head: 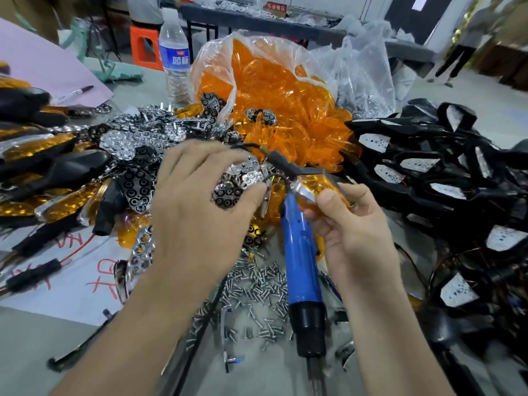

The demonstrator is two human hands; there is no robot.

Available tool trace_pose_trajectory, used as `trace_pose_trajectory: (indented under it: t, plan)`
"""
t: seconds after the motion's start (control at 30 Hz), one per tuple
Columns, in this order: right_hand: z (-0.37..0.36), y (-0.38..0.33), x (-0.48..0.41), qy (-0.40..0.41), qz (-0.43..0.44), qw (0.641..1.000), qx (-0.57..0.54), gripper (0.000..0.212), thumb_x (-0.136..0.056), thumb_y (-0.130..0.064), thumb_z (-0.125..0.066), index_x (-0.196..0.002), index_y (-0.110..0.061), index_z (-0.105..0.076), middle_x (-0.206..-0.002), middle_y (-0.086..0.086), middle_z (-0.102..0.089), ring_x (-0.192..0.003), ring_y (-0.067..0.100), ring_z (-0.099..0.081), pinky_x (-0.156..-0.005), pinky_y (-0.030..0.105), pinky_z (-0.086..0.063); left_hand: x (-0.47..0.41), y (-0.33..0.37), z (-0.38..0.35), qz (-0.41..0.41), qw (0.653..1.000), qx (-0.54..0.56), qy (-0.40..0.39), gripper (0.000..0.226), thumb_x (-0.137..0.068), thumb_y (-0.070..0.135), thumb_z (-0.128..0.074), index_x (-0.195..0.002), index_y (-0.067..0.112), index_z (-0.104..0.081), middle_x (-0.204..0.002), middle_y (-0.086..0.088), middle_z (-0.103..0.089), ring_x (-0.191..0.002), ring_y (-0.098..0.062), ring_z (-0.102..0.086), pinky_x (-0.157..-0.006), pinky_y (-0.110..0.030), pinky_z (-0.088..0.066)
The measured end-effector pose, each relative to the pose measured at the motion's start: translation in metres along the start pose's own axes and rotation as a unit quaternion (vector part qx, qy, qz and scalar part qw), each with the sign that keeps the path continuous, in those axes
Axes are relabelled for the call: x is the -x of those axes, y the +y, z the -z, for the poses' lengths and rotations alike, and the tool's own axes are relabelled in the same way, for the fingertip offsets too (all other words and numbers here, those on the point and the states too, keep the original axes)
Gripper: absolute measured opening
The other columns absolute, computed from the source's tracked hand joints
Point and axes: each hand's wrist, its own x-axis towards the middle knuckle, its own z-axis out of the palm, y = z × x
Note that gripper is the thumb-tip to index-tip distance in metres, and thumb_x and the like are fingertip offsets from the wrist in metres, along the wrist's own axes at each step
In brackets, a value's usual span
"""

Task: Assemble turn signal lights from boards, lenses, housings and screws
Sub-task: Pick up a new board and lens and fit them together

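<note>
My left hand [197, 204] hovers palm-down over the parts pile, thumb and fingers closed on a chrome reflector [237, 181] with round cells. My right hand [351, 227] grips a partly built turn signal [323, 184]: an amber lens in a black housing with a black stem pointing up-left. A blue electric screwdriver [303, 270] lies between my hands, tip toward me. Loose screws [257, 292] are scattered on the table below my left hand.
A clear bag of amber lenses [274, 90] lies open behind my hands. Chrome reflectors [128, 138] are heaped at centre left, finished lights [43, 158] at far left, black housings with white boards [445, 172] on the right. A water bottle [174, 52] stands behind.
</note>
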Motion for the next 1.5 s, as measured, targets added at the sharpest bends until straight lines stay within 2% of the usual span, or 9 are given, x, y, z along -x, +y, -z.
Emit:
trace_pose_trajectory:
  t: [0.1,0.2,0.27,0.43,0.53,0.67,0.9,1.1,1.5]
  plan:
    - [-0.011,0.005,0.005,0.028,-0.018,0.992,-0.120,0.040,-0.070,-0.011,-0.080,-0.101,-0.008,-0.055,-0.090,0.014,-0.076,-0.077,0.027,-0.076,-0.065,0.027,-0.060,0.006,0.014,-0.011,0.130,0.974,0.166,-0.079,0.020,-0.087,0.054,-0.065,-0.096,0.038,-0.074,-0.094,0.026,-0.071,-0.097,0.007,-0.060,-0.090,-0.006,-0.041]
    - [-0.021,0.007,0.012,-0.003,-0.052,0.986,-0.160,0.032,-0.070,-0.011,-0.074,-0.095,-0.010,-0.054,-0.088,0.012,-0.077,-0.077,0.024,-0.077,-0.062,0.026,-0.060,0.004,0.029,-0.019,0.284,0.803,0.463,-0.243,0.046,-0.089,0.048,-0.057,-0.129,0.029,-0.070,-0.125,0.008,-0.074,-0.125,-0.012,-0.064,-0.115,-0.039,-0.044]
    - [-0.025,0.007,0.016,-0.044,-0.051,0.987,-0.148,0.028,-0.073,-0.011,-0.078,-0.093,-0.013,-0.058,-0.088,0.010,-0.078,-0.078,0.022,-0.077,-0.066,0.028,-0.061,0.003,0.030,-0.020,0.282,0.761,0.527,-0.251,0.046,-0.092,0.042,-0.055,-0.131,0.021,-0.069,-0.128,-0.007,-0.073,-0.128,-0.031,-0.062,-0.119,-0.051,-0.038]
    - [-0.030,-0.002,0.023,-0.114,0.063,0.985,0.115,0.026,-0.075,-0.020,-0.087,-0.092,-0.032,-0.071,-0.093,0.008,-0.079,-0.082,0.019,-0.075,-0.075,0.034,-0.061,-0.008,0.012,-0.009,0.226,0.766,0.547,-0.249,0.045,-0.090,0.047,-0.059,-0.121,0.017,-0.070,-0.113,-0.011,-0.074,-0.102,-0.023,-0.068,-0.082,-0.032,-0.057]
    - [-0.032,-0.004,0.021,-0.158,0.101,0.951,0.245,0.046,-0.077,-0.009,-0.082,-0.112,-0.038,-0.073,-0.092,-0.001,-0.079,-0.080,0.012,-0.072,-0.073,0.025,-0.060,-0.012,0.009,-0.007,0.204,0.779,0.534,-0.258,0.044,-0.086,0.048,-0.059,-0.120,0.022,-0.071,-0.116,-0.005,-0.075,-0.109,-0.025,-0.069,-0.098,-0.038,-0.054]
    - [-0.039,0.003,0.022,-0.174,0.093,0.960,0.201,0.052,-0.075,0.001,-0.080,-0.114,-0.034,-0.077,-0.095,0.013,-0.077,-0.088,0.034,-0.074,-0.077,0.047,-0.065,-0.007,0.008,-0.013,0.231,0.755,0.555,-0.264,0.030,-0.090,0.034,-0.068,-0.119,0.028,-0.072,-0.133,-0.006,-0.069,-0.123,-0.037,-0.063,-0.112,-0.058,-0.045]
    - [-0.044,0.016,0.025,-0.146,0.100,0.973,0.146,0.070,-0.069,0.002,-0.083,-0.110,-0.055,-0.074,-0.103,0.001,-0.080,-0.095,0.013,-0.075,-0.086,0.034,-0.061,-0.001,0.015,-0.024,0.276,0.710,0.598,-0.249,0.037,-0.072,0.044,-0.057,-0.097,0.024,-0.075,-0.098,-0.016,-0.068,-0.087,-0.032,-0.064,-0.084,-0.051,-0.051]
    - [-0.052,0.019,0.028,-0.140,0.127,0.973,0.130,0.068,-0.070,0.002,-0.086,-0.110,-0.053,-0.075,-0.105,-0.002,-0.080,-0.097,0.011,-0.075,-0.085,0.027,-0.060,-0.004,0.012,-0.019,0.265,0.689,0.630,-0.241,0.032,-0.074,0.034,-0.057,-0.095,0.016,-0.072,-0.100,-0.012,-0.074,-0.083,-0.027,-0.070,-0.076,-0.039,-0.062]
    - [-0.045,0.013,0.022,-0.171,0.055,0.974,0.138,0.047,-0.085,-0.018,-0.081,-0.121,-0.046,-0.073,-0.116,-0.003,-0.078,-0.111,0.016,-0.073,-0.091,0.028,-0.058,-0.005,0.005,-0.021,0.282,0.746,0.557,-0.231,0.035,-0.076,0.041,-0.062,-0.101,0.022,-0.077,-0.112,-0.016,-0.073,-0.100,-0.034,-0.068,-0.102,-0.066,-0.048]
